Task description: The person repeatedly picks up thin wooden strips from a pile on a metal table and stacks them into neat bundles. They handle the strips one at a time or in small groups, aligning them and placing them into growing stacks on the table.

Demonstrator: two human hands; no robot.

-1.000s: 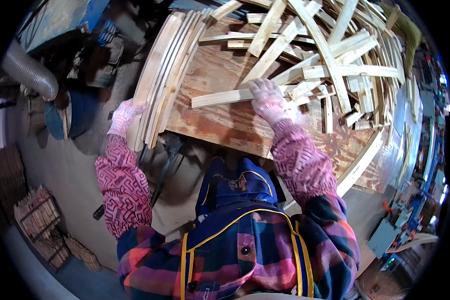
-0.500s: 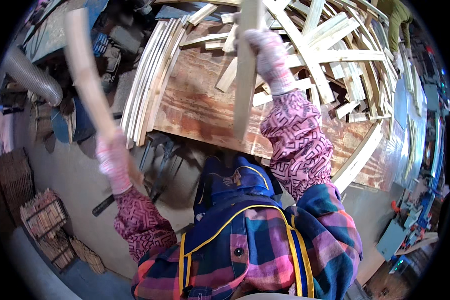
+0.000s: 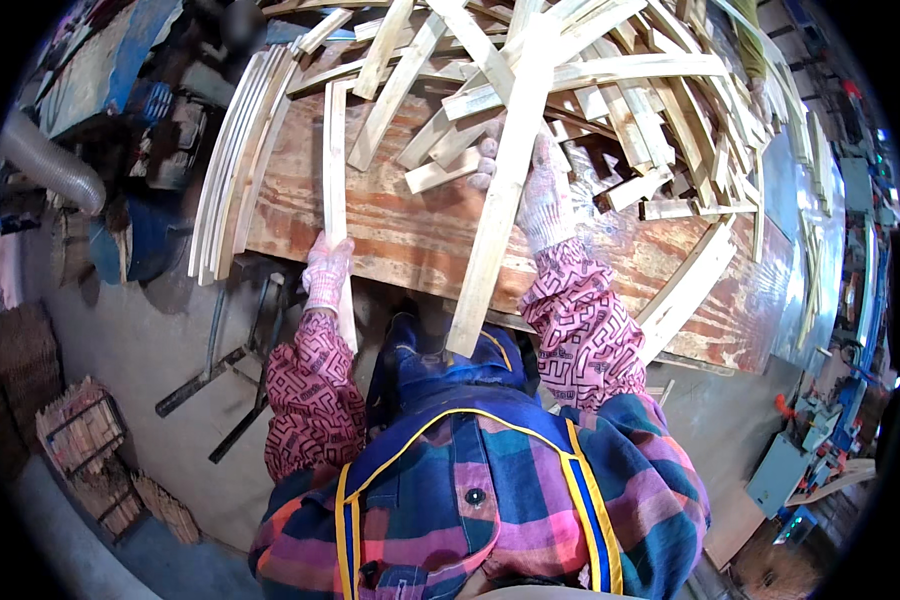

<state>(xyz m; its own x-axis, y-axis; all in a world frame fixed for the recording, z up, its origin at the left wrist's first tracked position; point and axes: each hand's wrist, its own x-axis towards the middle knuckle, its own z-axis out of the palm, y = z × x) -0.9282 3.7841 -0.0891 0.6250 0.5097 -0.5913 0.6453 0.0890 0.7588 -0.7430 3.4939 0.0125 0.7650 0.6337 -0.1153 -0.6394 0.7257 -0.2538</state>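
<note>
My left hand (image 3: 326, 272), in a pinkish knit glove, is closed round the near part of a narrow wooden slat (image 3: 335, 170). That slat reaches from the table's front edge inward over the bare wood. My right hand (image 3: 544, 200), gloved alike, grips a longer pale wooden strip (image 3: 492, 235) from beneath, its fingertips showing on the strip's left side. The strip slants from above the pile down past the front edge toward my apron. Beyond my right hand lies a loose heap of wooden strips (image 3: 630, 110), many slightly curved.
A row of curved slats (image 3: 232, 170) stands side by side along the left end of the plywood table (image 3: 400, 235). Beneath is a dark metal stand (image 3: 210, 380). Bundled wood pieces (image 3: 85, 430) sit on the floor at left, near a grey flexible hose (image 3: 55, 165). Another person (image 3: 750, 45) is at far right.
My left hand has swung right, bringing its slat from the air at left onto the table. In my right hand the strip has tilted and come nearer to me. The view has shifted slightly.
</note>
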